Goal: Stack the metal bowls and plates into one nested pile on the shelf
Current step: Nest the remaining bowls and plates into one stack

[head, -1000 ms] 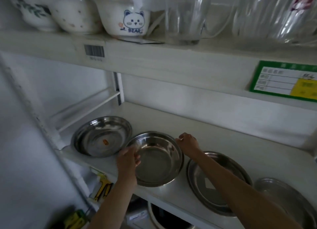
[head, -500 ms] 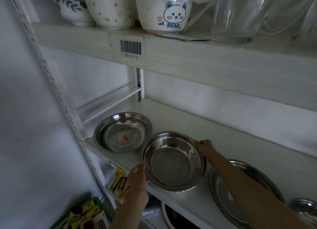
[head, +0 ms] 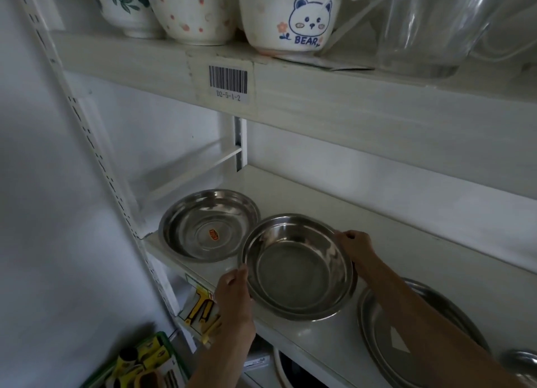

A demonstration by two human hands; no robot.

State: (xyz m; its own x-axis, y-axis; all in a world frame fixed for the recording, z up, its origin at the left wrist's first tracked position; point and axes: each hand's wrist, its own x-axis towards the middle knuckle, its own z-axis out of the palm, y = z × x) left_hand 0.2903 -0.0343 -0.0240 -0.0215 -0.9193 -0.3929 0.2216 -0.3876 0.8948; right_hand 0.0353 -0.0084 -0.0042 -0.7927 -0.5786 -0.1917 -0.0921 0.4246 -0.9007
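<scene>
White shelving fills the head view, wall at left. Lower shelf point(head: 305, 201) runs from centre to lower right; upper shelf point(head: 319, 97) crosses the top with a barcode label point(head: 228, 81).

Bowl point(head: 296, 267) sits at frame centre, tilted a bit, its left rim overlapping the right edge of the plate point(head: 207, 225) at centre left. Plate has an orange sticker point(head: 214, 234) in its base. Whether the bowl bottom touches the shelf, cannot tell.

Left hand point(head: 232, 297) comes up from bottom centre, forearm nearly vertical, back of hand to camera, fingers curled on the bowl's lower left rim. Right hand point(head: 353, 244) reaches in from lower right, forearm long and diagonal, fingers bent over the bowl's upper right rim. Both hands grip the same bowl on opposite sides.

Big plate point(head: 374, 315) lies at lower right under the right forearm, mostly hidden. Another metal dish point(head: 523, 361) shows at the bottom right corner, cut off.

Upper shelf, top of frame: leaf bowl point(head: 125, 7), dotted bowl point(head: 191, 13), bear bowl point(head: 290, 18), then a clear jug point(head: 430, 30) at right.

Bottom left: green box point(head: 139, 364) with yellow items. Yellow packaging point(head: 200, 306) under the lower shelf edge, partly behind the left hand.
</scene>
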